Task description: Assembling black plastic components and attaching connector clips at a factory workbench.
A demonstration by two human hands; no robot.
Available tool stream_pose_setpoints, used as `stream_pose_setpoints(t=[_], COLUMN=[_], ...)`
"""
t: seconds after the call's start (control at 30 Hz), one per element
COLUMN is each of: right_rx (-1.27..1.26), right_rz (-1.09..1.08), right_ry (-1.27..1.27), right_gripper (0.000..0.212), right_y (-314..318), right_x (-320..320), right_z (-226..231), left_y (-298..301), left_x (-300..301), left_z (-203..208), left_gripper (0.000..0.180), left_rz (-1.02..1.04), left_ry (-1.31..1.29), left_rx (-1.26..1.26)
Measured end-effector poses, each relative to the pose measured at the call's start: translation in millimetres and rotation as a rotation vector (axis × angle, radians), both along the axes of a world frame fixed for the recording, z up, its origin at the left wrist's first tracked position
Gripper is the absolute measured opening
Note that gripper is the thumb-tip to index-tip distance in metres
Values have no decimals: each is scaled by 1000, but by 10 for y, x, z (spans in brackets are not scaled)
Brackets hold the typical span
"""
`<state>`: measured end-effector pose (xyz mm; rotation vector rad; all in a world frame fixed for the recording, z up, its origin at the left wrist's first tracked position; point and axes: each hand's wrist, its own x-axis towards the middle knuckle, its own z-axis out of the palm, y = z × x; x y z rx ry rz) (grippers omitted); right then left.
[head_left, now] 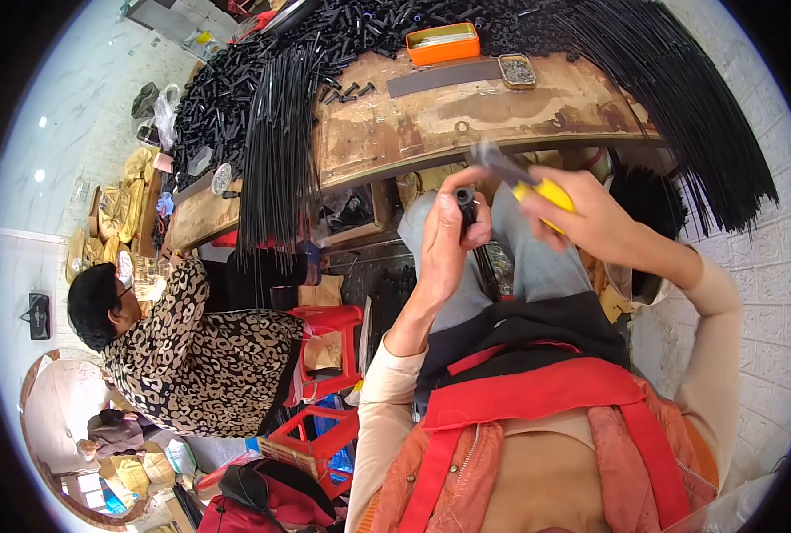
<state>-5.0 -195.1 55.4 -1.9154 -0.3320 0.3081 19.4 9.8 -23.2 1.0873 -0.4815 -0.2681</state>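
Note:
My left hand point(449, 233) is closed around a short black tube-shaped part point(466, 197), its round hollow end facing up. Just to the right, my right hand point(591, 218) grips yellow-handled pliers point(548, 195). Their metal jaws reach up and left above the left hand, blurred by motion. Both hands are over my lap, in front of the workbench edge. Long thin black rods point(278, 147) hang over that edge at the left, with another thick bundle point(680, 98) at the right.
Many small black parts point(227, 98) cover the bench's far left. An orange tray point(443, 44) and a small tin of tiny pieces point(516, 71) stand on the wooden bench point(387, 120). A person in a patterned top point(200, 364) sits at left, near red stools point(333, 351).

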Motion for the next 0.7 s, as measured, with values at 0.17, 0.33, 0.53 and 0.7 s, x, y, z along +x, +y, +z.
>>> stream_pose_setpoints(t=[0.17, 0.33, 0.53, 0.7], right_rx=[-225, -184, 41, -126], right_rz=[59, 78, 123, 256], right_ry=[127, 255, 217, 444], right_gripper=[16, 28, 34, 31], right_y=[-205, -98, -165, -191], right_x=[-353, -324, -324, -139], right_z=[44, 116, 46, 373], left_y=[-56, 17, 13, 21], left_x=[-77, -77, -47, -61], left_z=[80, 139, 54, 70], left_gripper=[53, 54, 54, 54], left_rz=[101, 1, -41, -11], left_ry=[-116, -107, -87, -102], left_rx=[247, 245, 199, 210])
